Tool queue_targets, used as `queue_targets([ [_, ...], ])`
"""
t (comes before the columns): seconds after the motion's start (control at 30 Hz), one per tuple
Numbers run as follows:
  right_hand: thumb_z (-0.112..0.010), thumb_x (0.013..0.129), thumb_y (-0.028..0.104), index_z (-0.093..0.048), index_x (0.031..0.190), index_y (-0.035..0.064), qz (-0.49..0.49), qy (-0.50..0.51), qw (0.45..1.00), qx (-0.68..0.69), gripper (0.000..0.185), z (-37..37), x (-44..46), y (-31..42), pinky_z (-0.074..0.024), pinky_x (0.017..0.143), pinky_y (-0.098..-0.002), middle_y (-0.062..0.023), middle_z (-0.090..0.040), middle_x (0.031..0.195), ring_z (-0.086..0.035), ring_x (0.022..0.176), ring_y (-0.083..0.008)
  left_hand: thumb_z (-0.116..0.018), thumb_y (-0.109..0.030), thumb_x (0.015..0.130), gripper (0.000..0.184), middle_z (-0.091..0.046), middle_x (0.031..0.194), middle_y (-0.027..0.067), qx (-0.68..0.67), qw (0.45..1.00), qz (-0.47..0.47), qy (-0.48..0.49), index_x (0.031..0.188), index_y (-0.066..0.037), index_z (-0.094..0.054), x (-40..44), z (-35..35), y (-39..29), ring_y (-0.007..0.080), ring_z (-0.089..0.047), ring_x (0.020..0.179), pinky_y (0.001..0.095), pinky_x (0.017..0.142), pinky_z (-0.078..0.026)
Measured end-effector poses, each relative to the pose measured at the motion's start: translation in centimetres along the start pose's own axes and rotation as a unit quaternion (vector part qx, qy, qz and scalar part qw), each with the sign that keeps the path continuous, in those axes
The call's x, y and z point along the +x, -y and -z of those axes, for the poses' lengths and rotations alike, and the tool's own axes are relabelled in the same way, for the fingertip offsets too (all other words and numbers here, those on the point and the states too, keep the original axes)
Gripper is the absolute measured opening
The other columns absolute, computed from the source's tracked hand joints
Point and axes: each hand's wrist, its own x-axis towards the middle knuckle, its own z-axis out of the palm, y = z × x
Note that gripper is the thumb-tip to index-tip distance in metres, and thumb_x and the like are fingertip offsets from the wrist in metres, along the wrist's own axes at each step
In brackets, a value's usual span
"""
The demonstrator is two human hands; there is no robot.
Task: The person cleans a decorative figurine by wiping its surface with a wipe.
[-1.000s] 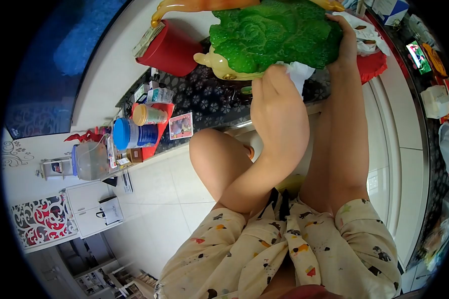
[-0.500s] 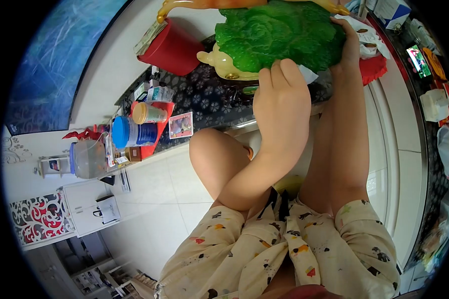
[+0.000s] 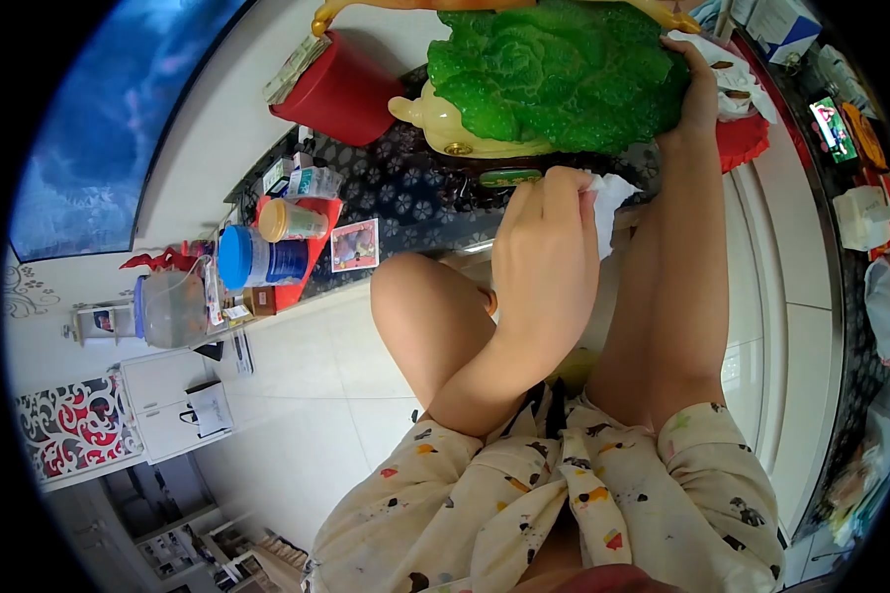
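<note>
A large, glossy green cabbage ornament [image 3: 564,79] with a carved, ruffled face stands on the dark patterned counter. Pinched in the closed fingers of my left hand [image 3: 544,242] is a crumpled white tissue [image 3: 613,203], held just below the ornament's lower edge and apart from the leaves. My right hand [image 3: 695,99] grips the ornament's right edge, its fingers partly hidden against the leaf rim. At the ornament's lower left is a cream, rounded part [image 3: 440,121], with a dark base beneath it. A green oval piece [image 3: 510,178] on that base lies close to my left fingertips.
A red bin [image 3: 341,91] with papers on top stands left of the ornament. Several jars, including a blue-lidded one [image 3: 252,259], and a picture card [image 3: 355,245] rest on the counter [image 3: 405,217]. On the right are a lit phone [image 3: 834,128] and a tissue pack [image 3: 862,217].
My left hand has drawn down from the ornament's lower edge, bringing the tissue off the leaves and into fuller view. My right hand keeps its hold on the right edge.
</note>
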Motion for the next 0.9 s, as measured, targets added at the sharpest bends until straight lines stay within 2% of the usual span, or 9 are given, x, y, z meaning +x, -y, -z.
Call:
queue_targets([
  [0.23, -0.066, 0.086, 0.021, -0.068, 0.099, 0.0042, 0.010, -0.013, 1.000, 0.007, 0.021, -1.6, -1.5, 0.0, -0.0589, 0.077, -0.0366, -0.0094, -0.073, 0.092, -0.071, 0.081, -0.0239, -0.069, 0.000, 0.089, 0.012, -0.071, 0.095, 0.0141, -0.026, 0.994, -0.060, -0.086, 0.101, -0.001, -0.065, 0.7, 0.0, 0.6, 0.0308, -0.068, 0.085, 0.0372, 0.074, -0.053],
  [0.43, -0.066, 0.087, 0.020, -0.068, 0.100, 0.0030, 0.015, 0.026, 1.000, 0.000, 0.021, -0.4, -0.6, -0.2, -0.0590, 0.076, -0.0345, -0.0089, -0.073, 0.091, -0.071, 0.080, -0.0230, -0.068, 0.003, 0.088, 0.014, -0.072, 0.102, 0.0132, -0.011, 0.988, -0.087, -0.128, 0.101, -0.001, -0.064, 1.1, -1.4, 1.1, 0.0312, -0.067, 0.092, 0.0378, 0.080, -0.053],
  [0.53, -0.066, 0.087, 0.020, -0.068, 0.100, 0.0031, 0.009, 0.001, 1.000, -0.004, 0.021, 0.6, 0.4, -0.3, -0.0591, 0.075, -0.0339, -0.0087, -0.073, 0.091, -0.071, 0.080, -0.0226, -0.067, 0.003, 0.089, 0.013, -0.072, 0.105, 0.0129, 0.021, 0.990, -0.076, -0.114, 0.100, -0.001, -0.063, 1.1, -2.3, 1.5, 0.0321, -0.066, 0.091, 0.0392, 0.080, -0.052],
  [0.63, -0.066, 0.087, 0.020, -0.068, 0.100, 0.0030, -0.003, 0.017, 1.000, 0.004, 0.021, 0.8, 0.7, -0.3, -0.0592, 0.076, -0.0342, -0.0089, -0.073, 0.092, -0.071, 0.080, -0.0229, -0.067, 0.000, 0.089, 0.011, -0.072, 0.106, 0.0129, 0.051, 0.990, -0.053, -0.117, 0.099, -0.001, -0.063, 0.9, -2.6, 1.3, 0.0330, -0.065, 0.087, 0.0401, 0.078, -0.052],
  [0.9, -0.065, 0.087, 0.020, -0.068, 0.100, 0.0026, 0.019, 0.016, 1.000, 0.012, 0.021, -1.1, -1.1, -0.2, -0.0588, 0.077, -0.0352, -0.0094, -0.073, 0.093, -0.071, 0.081, -0.0236, -0.070, -0.005, 0.091, 0.010, -0.074, 0.097, 0.0105, 0.040, 0.991, -0.004, -0.127, 0.099, -0.002, -0.066, 0.4, -2.3, 0.6, 0.0296, -0.064, 0.073, 0.0384, 0.068, -0.052],
])
